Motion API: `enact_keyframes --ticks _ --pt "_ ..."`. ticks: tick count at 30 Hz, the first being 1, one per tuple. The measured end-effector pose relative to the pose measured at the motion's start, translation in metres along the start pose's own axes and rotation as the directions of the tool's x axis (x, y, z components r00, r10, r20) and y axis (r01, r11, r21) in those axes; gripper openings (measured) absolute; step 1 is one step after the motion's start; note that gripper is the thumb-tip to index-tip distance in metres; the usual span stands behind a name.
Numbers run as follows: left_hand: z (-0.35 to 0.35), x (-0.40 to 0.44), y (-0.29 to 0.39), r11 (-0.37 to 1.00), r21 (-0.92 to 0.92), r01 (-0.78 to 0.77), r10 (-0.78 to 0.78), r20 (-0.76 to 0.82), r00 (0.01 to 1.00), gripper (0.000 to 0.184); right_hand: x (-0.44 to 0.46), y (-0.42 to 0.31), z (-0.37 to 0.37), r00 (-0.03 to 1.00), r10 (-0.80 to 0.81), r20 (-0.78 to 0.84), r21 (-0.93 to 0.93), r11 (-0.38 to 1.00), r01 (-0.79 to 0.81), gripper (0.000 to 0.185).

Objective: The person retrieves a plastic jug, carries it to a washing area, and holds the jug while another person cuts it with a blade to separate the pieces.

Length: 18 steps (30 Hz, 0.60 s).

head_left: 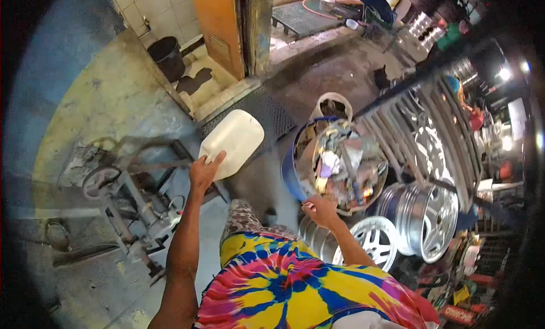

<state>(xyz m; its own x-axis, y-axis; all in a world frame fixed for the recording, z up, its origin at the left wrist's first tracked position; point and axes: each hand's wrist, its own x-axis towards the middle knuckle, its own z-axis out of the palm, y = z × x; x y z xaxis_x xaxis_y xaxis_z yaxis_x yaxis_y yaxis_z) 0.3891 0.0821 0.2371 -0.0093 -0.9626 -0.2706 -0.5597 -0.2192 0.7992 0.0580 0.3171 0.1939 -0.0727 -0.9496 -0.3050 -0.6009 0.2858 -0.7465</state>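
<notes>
The left hand's (205,171) fingers are clamped on the near end of a pale container (235,139), held out over a dark mat (278,122). It looks like stiff, light plastic, perhaps slippery if wet; that narrower end seems the surest hold. The right hand's (321,211) fingers curl together, nothing plainly in them, beside the blue bin (289,169) of scraps.

Smooth matt plastic container (235,141), glossy metal wheel rim (400,215), plastic-looking blue drum (290,170), matt cloth shirt (289,272), rough-textured mat (279,122)
</notes>
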Motion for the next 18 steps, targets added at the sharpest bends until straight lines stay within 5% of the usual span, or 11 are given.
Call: enact_keyframes --ticks 1,7,8,9,10,11,12,14,17,18 --pt "0.003 0.025 0.001 0.998 0.009 0.063 -0.063 0.015 0.998 0.081 0.031 -0.012 -0.017 0.999 -0.048 -0.016 -0.017 0.999 0.048 0.02" --pt "0.022 0.162 0.013 0.965 0.23 0.124 -0.137 0.043 0.99 0.091 0.203 -0.006 -0.084 0.977 -0.188 -0.104 -0.116 0.978 0.176 0.019" --pt "0.028 0.192 0.011 0.955 0.263 0.136 -0.155 0.052 0.987 0.091 0.222 0.005 -0.083 0.983 -0.104 -0.148 -0.124 0.989 0.086 0.018" --pt "0.023 0.194 0.079 0.933 0.335 0.132 -0.165 0.07 0.984 0.094 0.243 0.003 -0.099 0.98 -0.019 -0.196 -0.126 0.992 -0.006 0.017" --pt "0.035 0.22 0.074 0.876 0.48 0.044 -0.121 0.13 0.984 0.093 0.257 0.003 -0.107 0.971 0.07 -0.227 -0.131 0.986 -0.101 0.017" --pt "0.048 0.246 0.053 0.784 0.618 -0.058 -0.09 0.205 0.975 0.093 0.277 0.026 -0.104 0.947 0.308 -0.095 0.022 0.951 -0.307 0.017" --pt "0.063 0.288 0.042 0.671 0.719 -0.181 -0.028 0.269 0.963 0.093 0.29 0.067 -0.084 0.969 0.242 -0.052 -0.129 0.96 -0.247 0.018" --pt "0.084 0.331 0.065 0.756 0.612 -0.232 0.162 0.168 0.972 0.088 0.316 0.154 -0.044 0.994 0.107 0.034 -0.41 0.908 -0.083 0.02" --pt "0.111 0.367 0.166 0.752 0.565 -0.338 0.171 0.328 0.929 0.086 0.314 0.149 -0.03 0.999 -0.011 -0.032 -0.548 0.836 -0.008 0.021" --pt "0.131 0.393 0.18 0.711 0.557 -0.429 0.291 0.323 0.901 0.085 0.325 0.152 -0.033 0.977 0.17 -0.126 -0.269 0.942 -0.198 0.022"
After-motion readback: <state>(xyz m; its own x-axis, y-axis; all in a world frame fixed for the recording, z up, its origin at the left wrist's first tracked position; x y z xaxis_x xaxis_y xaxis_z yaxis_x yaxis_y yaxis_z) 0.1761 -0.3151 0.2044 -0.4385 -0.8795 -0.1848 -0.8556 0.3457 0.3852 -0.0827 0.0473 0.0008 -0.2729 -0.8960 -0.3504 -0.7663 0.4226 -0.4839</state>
